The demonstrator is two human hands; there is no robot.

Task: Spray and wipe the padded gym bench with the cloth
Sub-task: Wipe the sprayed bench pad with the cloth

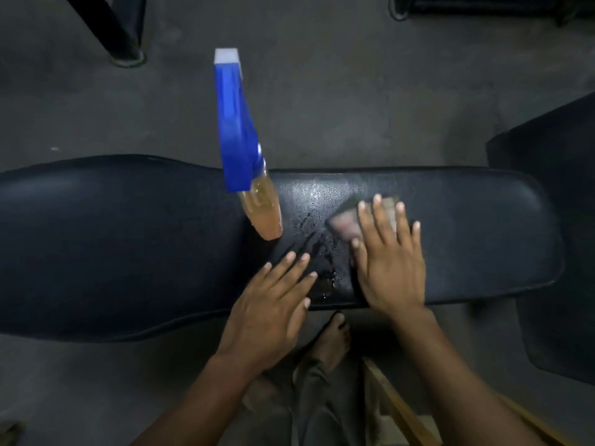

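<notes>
Under the right hand (388,259) lies the cloth (349,220), a small pale folded pad pressed flat to the padded bench (467,226) by straight, spread fingers; nothing is pinched, the palm and fingers simply bear down on it. Only the far and left edges of the cloth show past the fingertips. Just beside it, toward the person, wet streaks and droplets (317,252) glisten on the dark vinyl. The left hand (273,304) rests with its fingers straight and slightly fanned on the near part of the bench, holding nothing and apparently steadying the body. Farther left, the spray bottle (244,156) stands on the padding with its blue trigger head uppermost and amber liquid in the lower part, near the wet patch but apart from both hands.

Wiping looks to be the step in hand. To do it well, keep the palm flat so the whole cloth stays in contact, draw it through the droplets in overlapping passes toward the bench edge, and steer clear of the bottle so it is not knocked over.
</notes>
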